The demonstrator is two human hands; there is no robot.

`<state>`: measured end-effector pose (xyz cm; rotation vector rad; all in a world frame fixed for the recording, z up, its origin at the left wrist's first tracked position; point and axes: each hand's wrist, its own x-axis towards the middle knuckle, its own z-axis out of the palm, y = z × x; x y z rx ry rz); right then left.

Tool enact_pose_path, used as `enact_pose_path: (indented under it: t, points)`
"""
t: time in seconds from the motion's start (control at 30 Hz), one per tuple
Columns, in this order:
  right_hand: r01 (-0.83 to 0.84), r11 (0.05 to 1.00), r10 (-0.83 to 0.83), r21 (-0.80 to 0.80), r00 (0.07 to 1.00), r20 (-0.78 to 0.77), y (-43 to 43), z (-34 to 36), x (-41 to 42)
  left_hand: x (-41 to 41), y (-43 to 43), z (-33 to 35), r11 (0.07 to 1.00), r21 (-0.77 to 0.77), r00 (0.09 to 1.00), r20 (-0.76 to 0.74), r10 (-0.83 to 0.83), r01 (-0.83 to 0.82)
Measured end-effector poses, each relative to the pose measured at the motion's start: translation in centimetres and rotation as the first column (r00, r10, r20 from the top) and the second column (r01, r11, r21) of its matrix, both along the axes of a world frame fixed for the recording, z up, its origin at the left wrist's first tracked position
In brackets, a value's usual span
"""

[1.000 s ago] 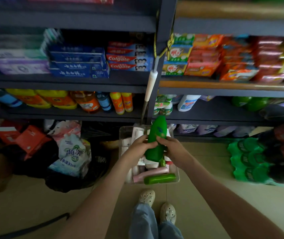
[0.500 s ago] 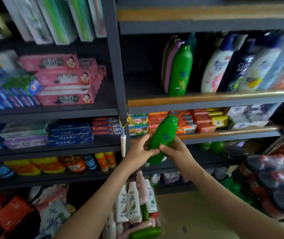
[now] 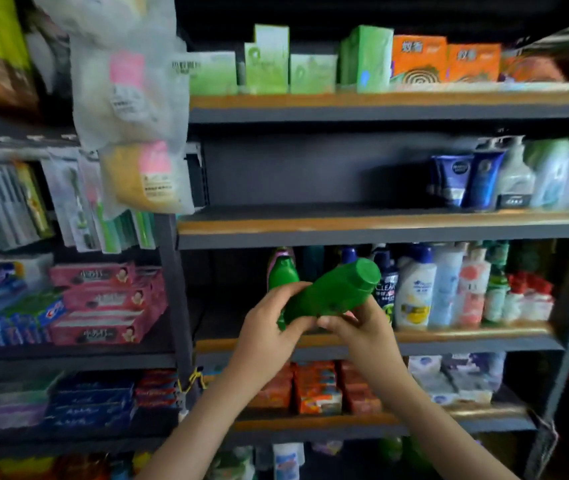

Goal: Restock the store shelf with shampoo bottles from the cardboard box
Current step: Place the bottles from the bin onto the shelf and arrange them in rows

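Observation:
A green shampoo bottle (image 3: 331, 292) is held tilted in front of the shampoo shelf (image 3: 466, 332), its cap end pointing up and right. My left hand (image 3: 269, 327) grips its lower end and my right hand (image 3: 355, 327) holds it from below. Behind it on that shelf stands another green bottle (image 3: 281, 273), with several white, blue and dark shampoo bottles (image 3: 414, 289) further right. The box of bottles is out of view.
A dark upright post (image 3: 175, 299) divides the shelving. Toothpaste boxes (image 3: 99, 303) fill the left bay. The shelf above (image 3: 345, 225) holds tubes and pump bottles (image 3: 504, 181) at its right; packets (image 3: 137, 109) hang at upper left. Soap packs (image 3: 314, 386) sit on the shelf below.
Both hands have lifted the green bottle from the box on the floor up to shampoo-shelf height and tilted it toward the shelf. The view has swung upward, and the box has dropped out of sight.

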<state>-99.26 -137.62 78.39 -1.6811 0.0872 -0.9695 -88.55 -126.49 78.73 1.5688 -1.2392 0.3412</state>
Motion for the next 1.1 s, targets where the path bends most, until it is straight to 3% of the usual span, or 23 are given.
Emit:
enact_pose_path:
  t: [0.2,0.33,0.5,0.7,0.8,0.87,1.1]
  points:
    - [0.087,0.988,-0.077,-0.124,0.994,0.084,-4.1,3.2,1.1,1.3,-3.2,4.2,0.999,0.041,0.974,0.226,0.024,-0.035]
    - [0.220,0.918,-0.160,-0.331,0.967,0.198,-7.4,5.6,2.7,4.2,-6.1,6.4,1.000,0.017,0.937,0.349,0.014,-0.021]
    - [0.314,0.837,-0.232,-0.449,0.946,0.227,-12.2,9.8,6.3,8.3,-10.3,10.7,0.999,-0.037,0.891,0.453,0.045,-0.032]
    - [0.272,0.747,-0.284,-0.607,0.956,0.078,-17.6,13.5,10.4,12.6,-14.6,14.7,0.955,0.229,0.869,0.492,0.053,-0.188]
    - [0.309,0.753,-0.376,-0.581,0.927,0.006,-20.9,14.4,11.4,13.2,-17.0,15.8,0.937,0.272,0.878,0.475,0.068,-0.220]
    - [0.303,0.797,-0.407,-0.522,0.909,-0.095,-23.3,15.1,11.9,13.6,-18.9,16.3,0.943,0.307,0.937,0.349,0.012,-0.126]
    - [0.170,0.977,-0.206,-0.132,0.918,-0.340,-29.2,16.1,13.3,15.4,-24.3,16.5,0.859,0.511,0.985,0.160,-0.058,-0.032]
